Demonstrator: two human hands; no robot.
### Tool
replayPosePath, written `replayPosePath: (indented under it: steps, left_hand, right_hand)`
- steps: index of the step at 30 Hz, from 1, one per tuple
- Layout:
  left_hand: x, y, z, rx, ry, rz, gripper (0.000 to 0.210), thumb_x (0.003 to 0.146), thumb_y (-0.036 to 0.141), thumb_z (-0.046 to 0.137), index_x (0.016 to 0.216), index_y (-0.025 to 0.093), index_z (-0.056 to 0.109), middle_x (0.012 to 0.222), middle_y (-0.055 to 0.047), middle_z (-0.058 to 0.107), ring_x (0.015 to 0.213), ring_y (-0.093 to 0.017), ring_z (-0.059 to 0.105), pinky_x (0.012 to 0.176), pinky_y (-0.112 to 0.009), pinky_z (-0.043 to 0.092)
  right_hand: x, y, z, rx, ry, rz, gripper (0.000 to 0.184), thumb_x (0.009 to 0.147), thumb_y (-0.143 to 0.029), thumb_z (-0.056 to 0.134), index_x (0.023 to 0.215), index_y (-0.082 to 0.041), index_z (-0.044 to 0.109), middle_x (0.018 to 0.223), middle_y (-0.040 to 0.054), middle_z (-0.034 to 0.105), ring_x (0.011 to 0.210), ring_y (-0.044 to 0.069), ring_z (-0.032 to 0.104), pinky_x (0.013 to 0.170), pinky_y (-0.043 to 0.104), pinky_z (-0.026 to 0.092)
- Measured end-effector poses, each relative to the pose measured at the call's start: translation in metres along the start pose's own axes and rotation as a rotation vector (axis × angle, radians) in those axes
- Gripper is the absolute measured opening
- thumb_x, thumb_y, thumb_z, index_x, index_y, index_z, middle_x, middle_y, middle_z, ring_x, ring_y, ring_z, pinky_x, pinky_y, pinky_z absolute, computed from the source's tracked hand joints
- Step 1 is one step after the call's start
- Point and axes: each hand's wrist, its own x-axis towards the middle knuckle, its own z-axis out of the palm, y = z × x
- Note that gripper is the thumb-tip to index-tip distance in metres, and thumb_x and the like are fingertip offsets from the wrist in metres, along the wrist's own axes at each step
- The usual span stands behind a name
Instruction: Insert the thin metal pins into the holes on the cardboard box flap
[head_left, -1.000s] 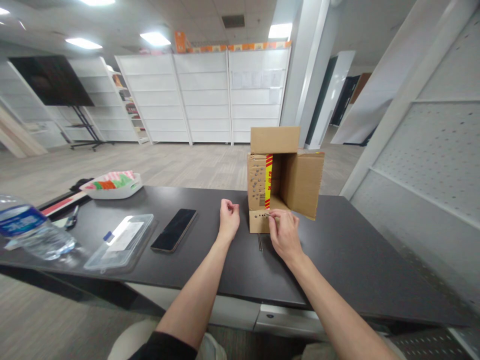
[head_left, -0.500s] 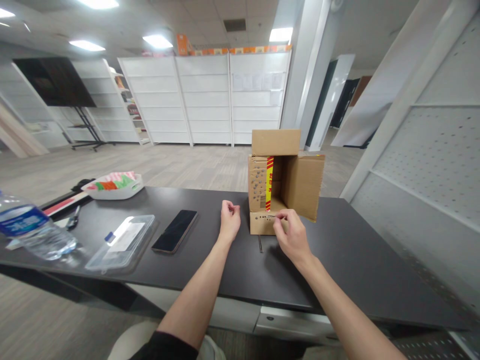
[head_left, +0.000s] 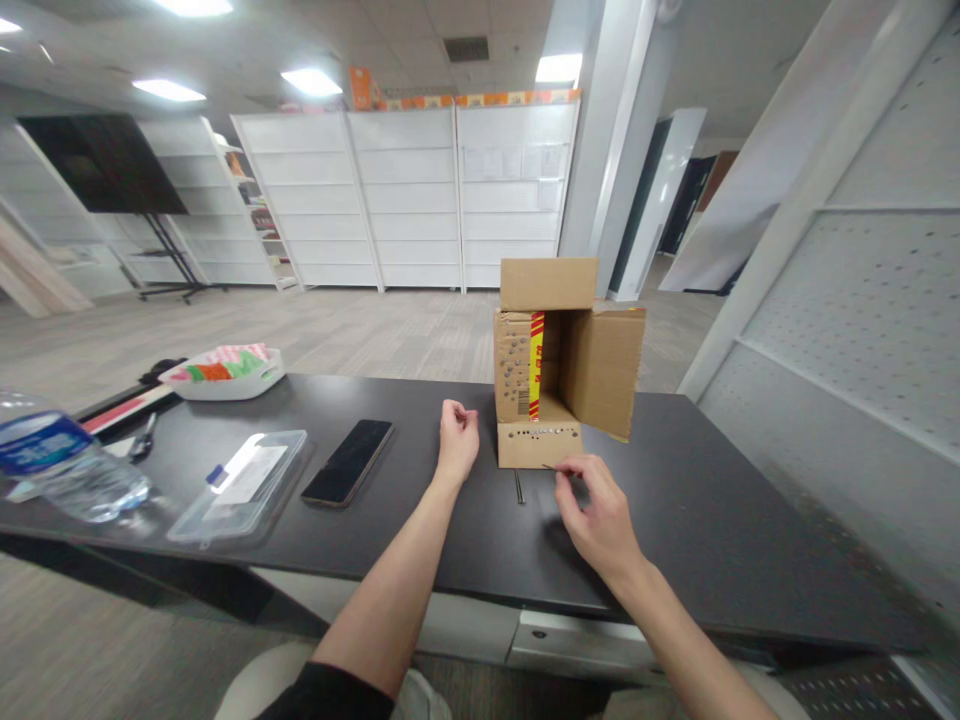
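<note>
Pinching a thin rod (head_left: 550, 467), right hand (head_left: 598, 512) near carton's (head_left: 609, 375) illegible striped label (head_left: 536, 365); left hand (head_left: 457, 440) clenched, contents unclear.

Apparently an office: dark desk (head_left: 697, 500), white shelving (head_left: 401, 200), 1 large screen (head_left: 101, 160), ceiling lights (head_left: 311, 82).

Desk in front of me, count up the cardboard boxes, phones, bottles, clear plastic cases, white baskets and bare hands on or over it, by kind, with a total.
Cardboard box: 1
Phone: 1
Bottle: 1
Clear plastic case: 1
White basket: 1
Bare hands: 2, left hand and right hand
Total: 7
</note>
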Motion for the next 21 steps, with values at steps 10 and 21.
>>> replayPosePath:
  steps: [10,21]
  left_hand:
    - [-0.001,0.006,0.000,-0.001,-0.002,-0.031,0.020,0.082,0.018,0.053,0.078,0.020,0.034,0.068,0.006,0.035,0.059,-0.007,0.035,0.059,-0.020,0.030]
    - [-0.001,0.005,0.000,-0.012,-0.003,-0.028,0.020,0.081,0.018,0.054,0.078,0.020,0.034,0.068,0.006,0.035,0.057,-0.007,0.033,0.057,-0.021,0.028]
  right_hand:
    - [-0.013,-0.003,0.003,0.075,-0.115,0.006,0.022,0.093,-0.011,0.044,0.108,-0.022,0.056,0.099,0.0069,0.061,0.096,0.019,0.058,0.085,0.035,0.047]
    - [-0.014,-0.003,0.005,0.086,-0.115,0.037,0.015,0.097,-0.017,0.045,0.105,-0.021,0.057,0.096,0.0074,0.060,0.092,0.019,0.058,0.081,0.035,0.048]
